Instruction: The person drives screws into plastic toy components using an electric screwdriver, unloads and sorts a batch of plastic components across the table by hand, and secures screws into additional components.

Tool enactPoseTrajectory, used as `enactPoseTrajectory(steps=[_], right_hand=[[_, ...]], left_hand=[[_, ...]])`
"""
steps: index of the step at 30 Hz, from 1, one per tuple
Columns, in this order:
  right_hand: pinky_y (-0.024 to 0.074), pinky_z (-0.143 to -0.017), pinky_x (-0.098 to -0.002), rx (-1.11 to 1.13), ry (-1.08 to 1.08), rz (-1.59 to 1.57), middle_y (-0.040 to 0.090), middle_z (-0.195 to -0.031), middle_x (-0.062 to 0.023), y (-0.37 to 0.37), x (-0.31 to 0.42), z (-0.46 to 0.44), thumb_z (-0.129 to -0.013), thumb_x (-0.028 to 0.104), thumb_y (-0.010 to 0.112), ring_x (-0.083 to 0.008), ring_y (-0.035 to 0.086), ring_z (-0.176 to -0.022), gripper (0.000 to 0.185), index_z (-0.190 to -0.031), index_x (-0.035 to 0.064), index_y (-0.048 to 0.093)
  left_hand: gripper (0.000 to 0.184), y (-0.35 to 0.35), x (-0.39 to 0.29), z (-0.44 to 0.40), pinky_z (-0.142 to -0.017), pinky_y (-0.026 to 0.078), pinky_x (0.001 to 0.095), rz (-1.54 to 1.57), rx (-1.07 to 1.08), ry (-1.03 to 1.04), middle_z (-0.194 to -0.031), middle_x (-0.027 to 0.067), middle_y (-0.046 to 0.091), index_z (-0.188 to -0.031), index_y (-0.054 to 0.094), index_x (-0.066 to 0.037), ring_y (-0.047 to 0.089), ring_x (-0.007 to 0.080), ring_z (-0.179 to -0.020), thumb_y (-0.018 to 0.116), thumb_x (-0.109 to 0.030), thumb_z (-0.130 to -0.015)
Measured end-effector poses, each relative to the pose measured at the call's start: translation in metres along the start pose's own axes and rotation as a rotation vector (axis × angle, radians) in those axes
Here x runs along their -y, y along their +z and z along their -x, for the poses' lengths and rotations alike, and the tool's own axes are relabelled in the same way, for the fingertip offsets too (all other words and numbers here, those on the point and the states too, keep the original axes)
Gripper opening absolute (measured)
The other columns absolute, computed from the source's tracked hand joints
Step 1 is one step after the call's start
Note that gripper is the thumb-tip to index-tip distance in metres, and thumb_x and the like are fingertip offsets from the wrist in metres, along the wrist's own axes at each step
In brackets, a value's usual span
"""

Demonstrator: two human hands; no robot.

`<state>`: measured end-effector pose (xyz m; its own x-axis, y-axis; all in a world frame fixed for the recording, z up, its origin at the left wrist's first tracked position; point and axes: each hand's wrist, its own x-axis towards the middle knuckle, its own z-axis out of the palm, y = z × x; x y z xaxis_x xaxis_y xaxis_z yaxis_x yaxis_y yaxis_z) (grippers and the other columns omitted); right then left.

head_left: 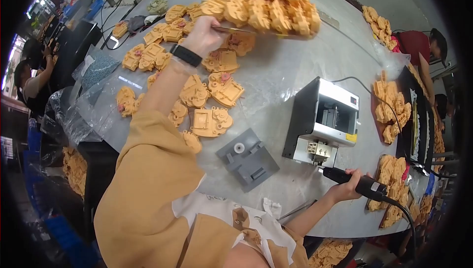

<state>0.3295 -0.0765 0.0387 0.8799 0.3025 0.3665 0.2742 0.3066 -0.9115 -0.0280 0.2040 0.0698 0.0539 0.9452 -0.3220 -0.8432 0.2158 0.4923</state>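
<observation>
My left hand (203, 35), with a dark watch on the wrist, is closed on the near left edge of a thin tray (236, 31). Stacked on that tray are several yellow-orange plastic parts (258, 9). In my right hand (346, 189), low on the right, is a black electric screwdriver (370, 187), its tip pointing left at the base of a screw feeder (301, 120). Whether the tip touches the feeder I cannot tell. Between my arms a grey fixture plate (247, 160) lies on the table, with a white round piece on it.
Loose orange parts (213, 122) cover the table's left side. More piles (391, 105) line the right edge. A cable runs from the feeder, and another trails from the screwdriver. Clear plastic bags (81, 113) lie at left. Other people (416, 46) are at both sides.
</observation>
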Motion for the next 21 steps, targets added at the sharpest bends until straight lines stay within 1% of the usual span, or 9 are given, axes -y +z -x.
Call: enactPoseTrajectory(steps=[1,3,5,8,10,17,19,20,21], right_hand=[[0.0428,-0.057,-0.0292,0.009,-0.001,-0.002,0.049,-0.060,-0.0083,-0.002,0.001,0.000,-0.073,-0.001,0.053,-0.0146,0.046,-0.052,0.032,-0.103,-0.0035,0.041],[0.0428,-0.058,-0.0292,0.010,0.001,-0.008,0.049,-0.061,-0.0086,-0.003,-0.001,0.000,-0.073,-0.001,0.053,-0.0150,0.047,-0.053,0.032,-0.103,-0.0039,0.041],[0.0430,-0.057,-0.0288,0.014,0.010,-0.010,0.049,-0.061,-0.0087,-0.002,-0.001,0.000,-0.073,-0.001,0.053,-0.0151,0.047,-0.053,0.033,-0.103,-0.0040,0.041],[0.0432,-0.056,-0.0283,0.011,0.021,-0.019,0.049,-0.062,-0.0090,-0.002,-0.001,0.001,-0.073,-0.002,0.054,-0.0153,0.047,-0.054,0.032,-0.103,-0.0039,0.042],[0.0436,-0.054,-0.0286,0.018,0.010,-0.010,0.050,-0.065,-0.0099,-0.003,0.001,0.001,-0.072,-0.002,0.054,-0.0157,0.047,-0.054,0.031,-0.101,-0.0035,0.043],[0.0441,-0.056,-0.0284,-0.004,0.023,-0.042,0.050,-0.065,-0.0098,-0.008,-0.003,-0.003,-0.073,-0.003,0.054,-0.0153,0.047,-0.053,0.030,-0.101,-0.0041,0.043],[0.0442,-0.055,-0.0284,-0.005,0.027,-0.064,0.050,-0.066,-0.0098,-0.006,-0.003,-0.003,-0.073,-0.003,0.054,-0.0150,0.047,-0.052,0.030,-0.101,-0.0043,0.043],[0.0442,-0.055,-0.0286,-0.007,0.034,-0.062,0.050,-0.066,-0.0099,-0.006,-0.003,-0.004,-0.072,-0.003,0.054,-0.0148,0.047,-0.052,0.030,-0.100,-0.0043,0.043],[0.0442,-0.054,-0.0288,-0.006,0.041,-0.055,0.050,-0.066,-0.0099,-0.006,-0.003,-0.004,-0.072,-0.003,0.054,-0.0147,0.047,-0.051,0.030,-0.100,-0.0043,0.043]], left_hand=[[0.038,-0.007,-0.015,0.011,-0.096,0.037,0.0423,0.006,-0.070,0.063,-0.110,0.0157,0.049,-0.100,0.041,0.004,0.048,0.0298,-0.104,0.033,0.008,-0.063],[0.039,-0.033,-0.054,0.024,-0.095,0.037,0.0420,-0.018,-0.067,0.186,-0.109,0.0138,0.049,-0.101,0.041,0.002,0.048,0.0286,-0.103,0.034,0.007,-0.063],[0.035,-0.053,-0.092,0.044,-0.093,0.039,0.0470,-0.139,-0.127,0.353,-0.105,0.0133,0.052,-0.095,0.044,0.002,0.050,0.0297,-0.103,0.037,0.006,-0.061],[0.036,-0.081,-0.145,0.071,-0.091,0.039,0.0465,-0.234,-0.191,0.451,-0.104,0.0119,0.052,-0.095,0.045,0.001,0.050,0.0283,-0.102,0.039,0.005,-0.060],[0.040,-0.106,-0.173,0.074,-0.090,0.040,0.0469,-0.225,-0.224,0.615,-0.104,0.0107,0.053,-0.097,0.046,-0.001,0.051,0.0279,-0.100,0.041,0.004,-0.058],[0.046,-0.144,-0.211,0.098,-0.091,0.040,0.0455,-0.135,-0.418,0.795,-0.112,0.0122,0.050,-0.104,0.045,0.001,0.051,0.0313,-0.103,0.040,0.007,-0.059],[0.047,-0.138,-0.211,0.106,-0.089,0.042,0.0455,-0.152,-0.485,0.913,-0.112,0.0131,0.049,-0.106,0.044,0.001,0.051,0.0320,-0.103,0.040,0.007,-0.059],[0.041,-0.134,-0.208,0.109,-0.083,0.046,0.0435,-0.140,-0.483,1.012,-0.104,0.0136,0.053,-0.101,0.047,0.003,0.055,0.0311,-0.094,0.040,0.007,-0.060],[0.041,-0.142,-0.219,0.101,-0.083,0.046,0.0435,-0.138,-0.482,1.011,-0.104,0.0136,0.053,-0.101,0.047,0.003,0.055,0.0311,-0.094,0.040,0.007,-0.060]])
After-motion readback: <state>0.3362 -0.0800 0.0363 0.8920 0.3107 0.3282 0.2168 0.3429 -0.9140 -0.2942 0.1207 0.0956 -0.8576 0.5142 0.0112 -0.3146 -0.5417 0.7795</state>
